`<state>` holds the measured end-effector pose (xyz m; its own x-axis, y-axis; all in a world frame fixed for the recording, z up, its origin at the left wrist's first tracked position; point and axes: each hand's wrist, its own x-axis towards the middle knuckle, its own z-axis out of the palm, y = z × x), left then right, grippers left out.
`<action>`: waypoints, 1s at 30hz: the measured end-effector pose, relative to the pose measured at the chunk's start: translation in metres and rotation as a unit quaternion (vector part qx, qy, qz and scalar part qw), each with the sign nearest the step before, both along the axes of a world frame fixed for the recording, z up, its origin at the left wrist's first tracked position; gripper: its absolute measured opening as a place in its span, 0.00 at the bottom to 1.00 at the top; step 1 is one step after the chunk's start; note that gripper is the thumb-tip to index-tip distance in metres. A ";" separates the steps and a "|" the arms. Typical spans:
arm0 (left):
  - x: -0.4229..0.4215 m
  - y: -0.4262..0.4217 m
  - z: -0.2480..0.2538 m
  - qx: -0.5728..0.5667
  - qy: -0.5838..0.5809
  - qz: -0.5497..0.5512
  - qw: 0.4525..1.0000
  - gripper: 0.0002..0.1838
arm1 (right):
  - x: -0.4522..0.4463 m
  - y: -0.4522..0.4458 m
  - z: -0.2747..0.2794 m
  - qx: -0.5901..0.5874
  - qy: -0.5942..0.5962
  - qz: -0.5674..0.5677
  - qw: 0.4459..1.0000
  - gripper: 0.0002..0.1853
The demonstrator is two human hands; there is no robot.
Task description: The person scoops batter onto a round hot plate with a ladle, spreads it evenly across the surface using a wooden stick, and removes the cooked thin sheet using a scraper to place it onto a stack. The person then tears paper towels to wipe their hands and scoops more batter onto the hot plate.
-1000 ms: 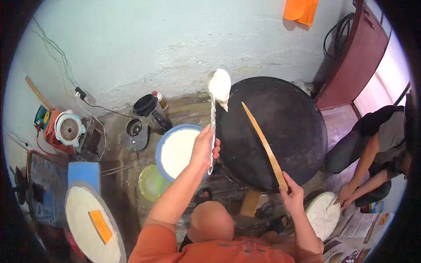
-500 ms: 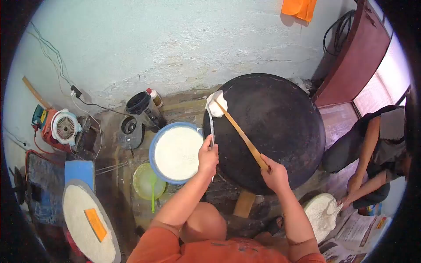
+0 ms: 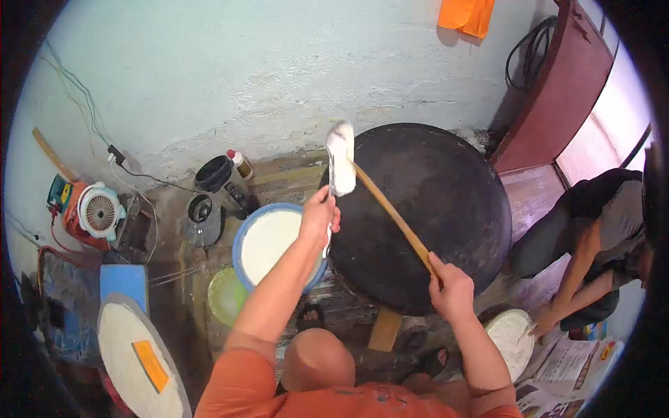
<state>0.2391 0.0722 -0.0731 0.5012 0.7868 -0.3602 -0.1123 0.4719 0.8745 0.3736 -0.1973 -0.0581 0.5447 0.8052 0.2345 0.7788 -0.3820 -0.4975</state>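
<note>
My left hand (image 3: 320, 217) is closed round the handle of a metal ladle (image 3: 341, 157), which is coated with white batter and tilted over the left edge of the round black griddle (image 3: 432, 216). In my right hand (image 3: 451, 287) is a long wooden stick (image 3: 394, 217), its far tip touching or just beside the batter on the ladle. Below my left forearm stands a blue-rimmed basin (image 3: 268, 244) of white batter.
A green bowl (image 3: 226, 296), a blender jar (image 3: 217, 177), a small fan (image 3: 102, 211) and an oval board with an orange scraper (image 3: 150, 366) lie to the left. At right, a crouching person's hands (image 3: 547, 319) reach a white-filled bowl (image 3: 511, 341).
The ladle dipped beside the griddle's edge and has come up again, now tipped more on its side. The stick's tip swung left to the ladle and stays close to it.
</note>
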 end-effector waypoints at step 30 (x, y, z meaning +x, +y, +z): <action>-0.191 -0.076 -0.021 -0.453 -0.353 0.082 0.815 0.18 | 0.010 0.082 -0.060 -0.088 -0.123 0.088 0.985 0.25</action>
<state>0.0479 -0.0038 -0.0943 0.7503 0.4353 -0.4976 -0.5624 0.8159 -0.1342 0.3840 -0.1152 -0.1182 0.3371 0.9222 0.1898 0.9294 -0.2937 -0.2236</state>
